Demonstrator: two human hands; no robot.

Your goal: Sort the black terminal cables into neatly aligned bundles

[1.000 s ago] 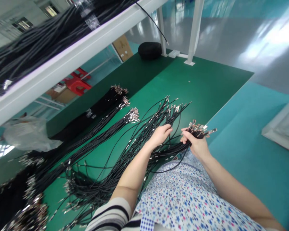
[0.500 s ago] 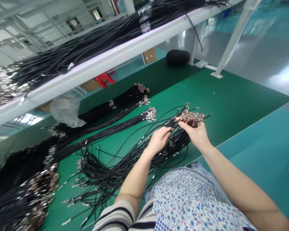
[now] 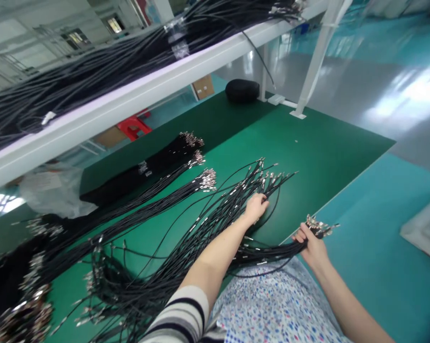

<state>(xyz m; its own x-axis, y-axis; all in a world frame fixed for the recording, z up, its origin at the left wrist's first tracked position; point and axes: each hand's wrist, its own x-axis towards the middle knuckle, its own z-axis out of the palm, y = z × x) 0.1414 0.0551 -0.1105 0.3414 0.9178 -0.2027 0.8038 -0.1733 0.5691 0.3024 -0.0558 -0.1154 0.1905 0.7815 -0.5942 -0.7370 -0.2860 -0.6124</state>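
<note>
A loose pile of thin black cables with metal terminals (image 3: 215, 209) lies spread across the green bench mat (image 3: 308, 152). My left hand (image 3: 256, 207) reaches into the pile near its terminal ends, fingers curled onto the cables. My right hand (image 3: 310, 243) is at the bench's near edge, closed round a gathered bunch of cables (image 3: 272, 250) whose metal ends stick out past my fingers.
Tied bundles of black cables (image 3: 154, 166) lie further left, more at the lower left (image 3: 18, 305). A white shelf rail (image 3: 136, 100) carrying many cables runs overhead. A black pouch (image 3: 241, 89) sits at the back, a plastic bag (image 3: 54, 190) at left.
My right hand has pulled its bunch of cables back from over the pile to the near edge of the bench. My left hand has reached further forward into the loose cables.
</note>
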